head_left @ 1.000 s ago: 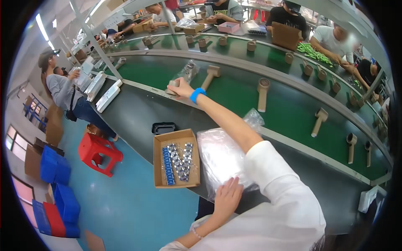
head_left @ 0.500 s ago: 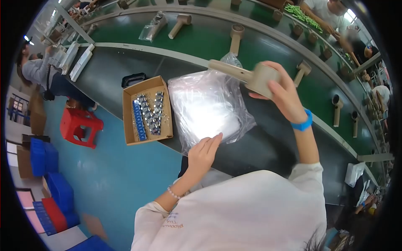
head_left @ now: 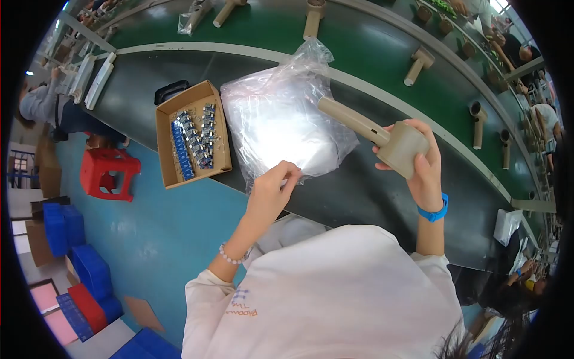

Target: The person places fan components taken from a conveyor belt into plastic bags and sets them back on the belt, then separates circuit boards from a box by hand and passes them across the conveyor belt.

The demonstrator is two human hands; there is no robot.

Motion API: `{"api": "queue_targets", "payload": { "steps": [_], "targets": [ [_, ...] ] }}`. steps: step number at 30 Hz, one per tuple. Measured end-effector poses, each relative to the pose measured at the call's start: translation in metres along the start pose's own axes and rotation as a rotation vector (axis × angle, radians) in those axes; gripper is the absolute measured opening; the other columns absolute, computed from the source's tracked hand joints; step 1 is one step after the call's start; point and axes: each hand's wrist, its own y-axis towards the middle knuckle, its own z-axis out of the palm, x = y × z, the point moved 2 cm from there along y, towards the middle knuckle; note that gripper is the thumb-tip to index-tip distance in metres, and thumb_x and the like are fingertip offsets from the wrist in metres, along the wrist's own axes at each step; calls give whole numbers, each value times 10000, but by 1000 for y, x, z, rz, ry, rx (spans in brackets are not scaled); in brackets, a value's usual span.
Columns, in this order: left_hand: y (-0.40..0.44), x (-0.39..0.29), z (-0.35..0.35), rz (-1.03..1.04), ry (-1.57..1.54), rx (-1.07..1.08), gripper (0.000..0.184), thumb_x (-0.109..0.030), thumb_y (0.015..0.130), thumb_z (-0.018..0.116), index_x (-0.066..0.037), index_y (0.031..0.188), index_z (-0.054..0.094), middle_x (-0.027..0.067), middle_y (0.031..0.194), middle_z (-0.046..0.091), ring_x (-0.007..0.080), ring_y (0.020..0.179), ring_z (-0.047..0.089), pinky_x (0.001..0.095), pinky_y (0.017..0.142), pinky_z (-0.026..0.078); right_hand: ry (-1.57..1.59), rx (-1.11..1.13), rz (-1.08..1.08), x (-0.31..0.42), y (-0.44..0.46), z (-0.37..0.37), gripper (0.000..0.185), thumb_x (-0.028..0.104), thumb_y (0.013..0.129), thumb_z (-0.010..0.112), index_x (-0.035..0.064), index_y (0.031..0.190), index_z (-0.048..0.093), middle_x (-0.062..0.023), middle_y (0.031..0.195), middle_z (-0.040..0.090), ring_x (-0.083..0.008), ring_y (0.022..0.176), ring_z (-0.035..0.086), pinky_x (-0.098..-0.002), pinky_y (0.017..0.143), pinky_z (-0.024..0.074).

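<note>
My right hand (head_left: 423, 170) is wrapped round the cylindrical head of a beige hair-dryer-shaped device (head_left: 359, 122). Its handle points up and to the left, over the right side of the clear plastic bags (head_left: 272, 128), and a small dark slot shows near the head. My left hand (head_left: 276, 186) is closed in a pinch at the near edge of those bags, which lie in a shiny stack on the dark worktable. What exactly lies between its fingertips is partly hidden, but it looks like the bag's edge.
A cardboard box (head_left: 222, 152) of small circuit boards (head_left: 194, 140) stands left of the bags, with a black tray (head_left: 171, 91) behind it. Similar beige devices (head_left: 420, 64) lie on the green conveyor (head_left: 371, 51). A red stool (head_left: 109, 170) stands on the floor at left. Co-workers sit farther off.
My right hand has brought the device lower and closer to me, its handle now tilting more steeply. My left fingers have gone from stretched out on the bags to pinched. The view has shifted.
</note>
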Motion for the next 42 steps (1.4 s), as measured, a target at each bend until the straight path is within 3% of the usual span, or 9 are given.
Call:
{"api": "queue_targets", "payload": {
  "steps": [5,13,20,23,24,27,33,35,42],
  "targets": [
    [1,-2,-3,116,94,41,96,30,777,614,-19,851,576,108,780,632,264,652,625,321,600,510,66,12,-22,0,-6,4,638,412,810,644,28,1243,377,-199,1176,499,-335,961,607,-401,729,558],
    [17,-4,2,268,125,32,162,68,718,606,-8,861,597,86,928,635,270,848,586,356,699,491,157,62,-8,-16,-26,8,696,538,721,667,36,1130,412,-226,1043,542,-288,889,616,-380,647,564],
    [17,-19,-2,380,395,-138,304,56,669,645,-27,961,641,96,945,640,243,789,601,302,645,497,48,171,-20,-39,-32,22,530,323,774,668,4,1143,461,-139,1050,587,-217,999,591,-316,859,463],
    [17,-16,-4,351,478,-118,398,68,652,627,-40,1035,613,96,1017,619,253,764,609,309,622,499,-28,91,8,-41,-31,28,583,429,749,662,-1,1088,462,-178,1034,574,-237,948,596,-344,827,477],
    [17,-18,-4,340,451,-65,455,73,629,612,-22,1073,586,96,1052,601,252,794,602,322,629,504,-29,96,2,-43,-30,31,583,429,749,662,-1,1088,462,-178,1034,574,-237,948,596,-344,827,477],
    [15,-24,-7,362,419,58,550,83,640,576,-2,1180,522,135,1132,552,273,858,602,345,674,518,-94,117,-134,-38,-28,41,511,82,739,694,2,1181,451,-99,1099,535,-155,994,553,-292,860,449],
    [7,-55,-18,317,36,221,460,75,766,561,-1,1216,509,154,1133,536,308,922,601,354,722,516,-250,-69,-142,-43,-27,63,537,29,774,673,51,1232,393,-99,1170,486,-163,1056,526,-288,866,456],
    [7,-56,-19,304,-17,275,463,62,753,643,-22,1197,539,107,1137,536,150,695,626,266,623,518,-36,-29,-15,-40,-29,65,549,31,809,630,68,1267,330,-101,1240,422,-169,1110,486,-302,897,438],
    [17,-71,-38,121,-476,401,624,98,702,699,-26,1279,495,139,1251,466,127,785,641,236,710,565,164,98,35,-28,-31,65,583,11,855,514,65,1365,235,-101,1268,387,-194,1230,370,-346,1037,296]
  ]
}}
